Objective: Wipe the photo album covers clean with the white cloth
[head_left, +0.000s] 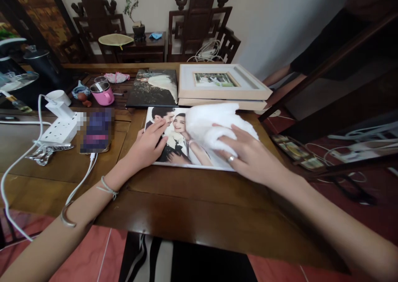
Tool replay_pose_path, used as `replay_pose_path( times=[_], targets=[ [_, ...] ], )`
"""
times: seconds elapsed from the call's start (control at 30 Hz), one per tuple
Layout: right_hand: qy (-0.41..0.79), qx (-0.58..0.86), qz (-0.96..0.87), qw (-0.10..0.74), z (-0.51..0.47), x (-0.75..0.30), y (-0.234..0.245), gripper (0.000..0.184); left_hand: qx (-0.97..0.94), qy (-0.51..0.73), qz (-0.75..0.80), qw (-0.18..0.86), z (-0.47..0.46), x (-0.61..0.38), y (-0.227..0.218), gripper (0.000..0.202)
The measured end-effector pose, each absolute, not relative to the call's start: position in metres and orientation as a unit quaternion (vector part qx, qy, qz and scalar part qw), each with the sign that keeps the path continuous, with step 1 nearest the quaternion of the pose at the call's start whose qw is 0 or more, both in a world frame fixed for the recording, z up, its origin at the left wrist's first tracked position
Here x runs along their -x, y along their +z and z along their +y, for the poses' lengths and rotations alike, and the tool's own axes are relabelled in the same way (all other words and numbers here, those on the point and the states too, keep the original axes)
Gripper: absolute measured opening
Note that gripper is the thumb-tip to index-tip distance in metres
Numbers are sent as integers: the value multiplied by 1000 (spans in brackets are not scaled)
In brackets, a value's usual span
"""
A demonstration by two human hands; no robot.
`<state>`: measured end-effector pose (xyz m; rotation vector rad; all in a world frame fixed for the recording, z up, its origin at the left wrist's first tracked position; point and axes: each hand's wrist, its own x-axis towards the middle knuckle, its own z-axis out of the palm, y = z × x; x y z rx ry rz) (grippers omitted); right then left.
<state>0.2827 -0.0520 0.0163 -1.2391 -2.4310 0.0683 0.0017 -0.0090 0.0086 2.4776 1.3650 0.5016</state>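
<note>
Bench [192, 203]: carrying photo [175, 145], lying flat before picture frames [224, 93].
Left hand [147, 144]: resting flat, empty, on photo's left side.
Right hand [251, 154]: clamping white cloth [213, 119] over photo's right side.
Cloth: seemingly wiping midway; finished share not showing.

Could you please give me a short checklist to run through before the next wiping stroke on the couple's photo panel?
1. Photo panel supported: ok, it lies flat on the wooden table.
2. Panel steadied: ok, the left hand rests on its left part.
3. White cloth in hand: ok, bunched in the right hand over the panel's right part.
4. Hard jewellery away from the surface: not ok, a ring is on the right hand, close to the panel.
5. Pink mug out of the way: ok, it stands apart, beyond the left hand.
6. Surface beneath the cloth clean: cannot tell, it is hidden.
</note>
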Motion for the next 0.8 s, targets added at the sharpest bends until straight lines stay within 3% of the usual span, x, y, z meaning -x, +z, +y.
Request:
replay_pose_path(
  times=[0.2,0.6,0.8],
  targets=[
    [23,474,-855,209,-7,-278,13,27,-854,167,474,136,-7,0,6,49],
    [42,374,-897,231,-122,-273,18,17,-855,168,474,129,-9,-5,9,48],
    [46,373,-900,222,-98,-279,16,18,-856,179,468,129,-9,-7,7,48]
  ],
)
